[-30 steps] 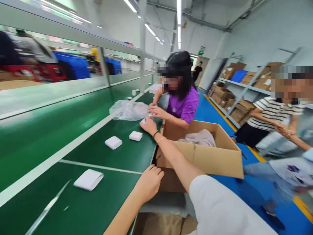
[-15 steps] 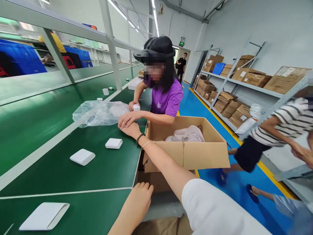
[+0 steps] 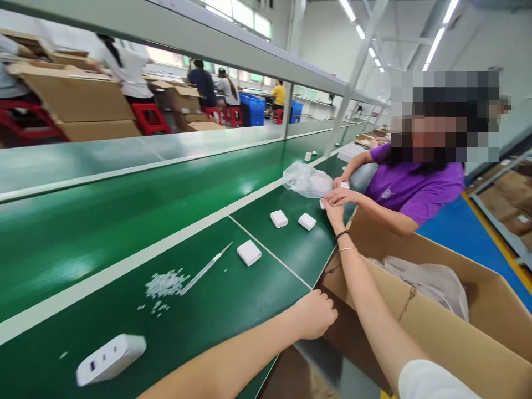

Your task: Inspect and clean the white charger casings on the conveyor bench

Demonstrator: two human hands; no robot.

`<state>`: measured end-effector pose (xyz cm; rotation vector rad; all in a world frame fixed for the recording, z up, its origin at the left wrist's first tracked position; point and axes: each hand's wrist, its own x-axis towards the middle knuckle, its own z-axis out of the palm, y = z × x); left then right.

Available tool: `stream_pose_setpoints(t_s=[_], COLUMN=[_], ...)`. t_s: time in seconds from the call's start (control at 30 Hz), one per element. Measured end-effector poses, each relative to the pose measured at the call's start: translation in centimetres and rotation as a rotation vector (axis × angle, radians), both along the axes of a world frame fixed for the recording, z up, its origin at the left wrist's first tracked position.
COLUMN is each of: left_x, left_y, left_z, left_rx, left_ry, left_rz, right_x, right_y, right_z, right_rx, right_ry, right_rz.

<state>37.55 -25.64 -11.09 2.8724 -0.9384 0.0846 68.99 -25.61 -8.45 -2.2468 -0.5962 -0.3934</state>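
Note:
My left hand (image 3: 313, 315) rests on the bench's front edge, its fingers curled in a loose fist; no object shows in it. My right hand (image 3: 333, 213) reaches forward, its fingers closed on a small white casing (image 3: 322, 204), mostly covered. Against it lies a co-worker's hand (image 3: 344, 196), and the co-worker's other hand holds a white piece (image 3: 344, 185). Nearer to me lie white casings: one (image 3: 307, 221), another (image 3: 279, 219) and a third (image 3: 249, 252). A white charger (image 3: 111, 359) with ports on its end lies at the near left.
Tweezers (image 3: 206, 269) lie beside a pile of small pale parts (image 3: 165, 284). A clear plastic bag (image 3: 305, 179) sits farther along the green bench (image 3: 266, 293). An open cardboard box (image 3: 477, 332) with plastic inside stands on my right. A metal rail (image 3: 249, 50) crosses above the bench.
My view has swung left, bringing the tweezers, pale parts and charger into sight. My right hand stays beside the co-worker's hand, and a white casing now shows at its fingers. My left hand stays curled.

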Motion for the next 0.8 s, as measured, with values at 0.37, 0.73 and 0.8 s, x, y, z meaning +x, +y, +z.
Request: stream_pose_setpoints(t_s=[0.37,0.73,0.8], left_x=[-0.2,-13.1,-13.7], left_y=[7.1,9.2,8.8], left_z=[2.0,1.4,1.3], left_rx=[-0.148,-0.319,-0.361], left_ry=[-0.326,-0.261,-0.258], left_rz=[0.803,1.077,1.060], right_x=[1.3,-1.8,-2.7], right_y=[-0.2,-0.5,-0.5], right_z=[-0.8,0.0,0.5], right_rx=[0.085,0.263,0.312], right_ry=[0.063,0.219,0.254], right_rz=[0.006,-0.129,-0.162])
